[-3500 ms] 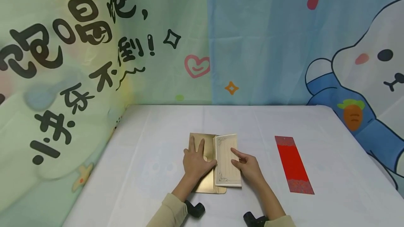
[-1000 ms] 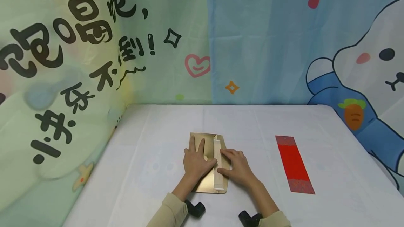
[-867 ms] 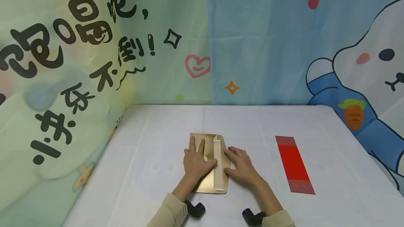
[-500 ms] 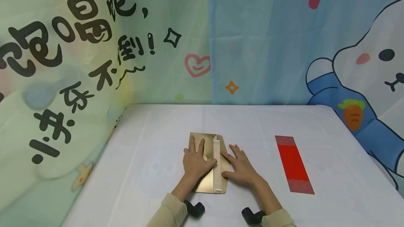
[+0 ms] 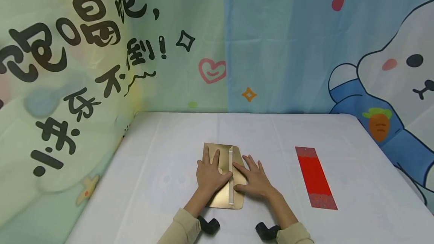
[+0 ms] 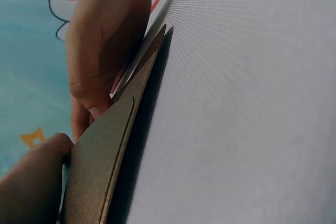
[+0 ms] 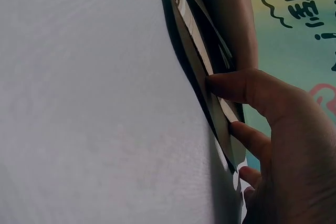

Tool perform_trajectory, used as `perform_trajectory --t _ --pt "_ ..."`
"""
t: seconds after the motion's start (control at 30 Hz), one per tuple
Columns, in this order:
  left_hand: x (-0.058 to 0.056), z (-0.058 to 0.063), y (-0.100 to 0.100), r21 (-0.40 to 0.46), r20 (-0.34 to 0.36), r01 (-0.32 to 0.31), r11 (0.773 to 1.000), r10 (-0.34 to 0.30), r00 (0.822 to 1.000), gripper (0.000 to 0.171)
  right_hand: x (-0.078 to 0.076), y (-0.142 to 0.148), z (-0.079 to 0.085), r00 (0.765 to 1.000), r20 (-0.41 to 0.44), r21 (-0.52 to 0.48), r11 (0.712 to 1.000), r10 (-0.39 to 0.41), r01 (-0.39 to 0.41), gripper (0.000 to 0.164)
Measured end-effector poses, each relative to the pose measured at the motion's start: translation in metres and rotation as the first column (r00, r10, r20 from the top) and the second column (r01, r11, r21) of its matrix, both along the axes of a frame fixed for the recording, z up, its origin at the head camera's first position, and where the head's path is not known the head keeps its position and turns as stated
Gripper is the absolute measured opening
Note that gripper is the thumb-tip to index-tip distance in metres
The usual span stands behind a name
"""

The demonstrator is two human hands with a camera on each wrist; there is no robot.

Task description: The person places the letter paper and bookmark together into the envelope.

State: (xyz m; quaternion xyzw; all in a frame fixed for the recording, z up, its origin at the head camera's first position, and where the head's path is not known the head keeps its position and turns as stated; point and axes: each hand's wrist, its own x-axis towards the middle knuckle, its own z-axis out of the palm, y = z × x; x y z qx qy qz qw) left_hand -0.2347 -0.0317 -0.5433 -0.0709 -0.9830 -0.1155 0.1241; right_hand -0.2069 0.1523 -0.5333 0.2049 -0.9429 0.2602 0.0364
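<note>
White cloth (image 5: 162, 161) fills our lower frame. Bottom centre, our right hand (image 5: 255, 182) has its fingers spread, gripping nothing, tips by the card (image 5: 231, 197); our left hand (image 5: 211, 176) lies splayed on the gold envelope (image 5: 222, 197), also gripping nothing. Only a sliver of card shows, so if we push crooked, we reckon a corner snags and creases. Lift the left and the envelope could slide. Red strip (image 5: 316, 178) sits lower right, backdrop (image 5: 271, 48) up top.
</note>
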Motion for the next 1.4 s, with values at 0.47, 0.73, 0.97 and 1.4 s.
perform_trajectory --t 0.47,0.73,0.97,1.4 --pt "-0.0002 0.0005 0.0006 -0.015 0.004 -0.003 1.0 0.003 1.0 0.09 -0.0028 -0.0052 -0.0005 1.0 -0.001 -0.007 1.0 0.008 -0.008 0.079" --pt "0.0003 0.0005 0.0014 -0.034 0.014 -0.013 0.999 0.014 1.0 0.09 -0.0041 -0.0069 -0.0009 1.0 0.023 0.018 1.0 -0.015 0.015 0.08" --pt "-0.0015 -0.0011 0.0015 -0.031 -0.004 -0.01 0.999 0.01 1.0 0.089 -0.0041 -0.0073 0.0005 0.999 0.043 0.031 0.999 -0.015 0.014 0.081" --pt "-0.0005 -0.0005 0.0018 -0.005 -0.001 -0.007 1.0 0.007 1.0 0.087 -0.0049 -0.0075 -0.0038 1.0 0.025 0.015 1.0 -0.018 0.018 0.08"
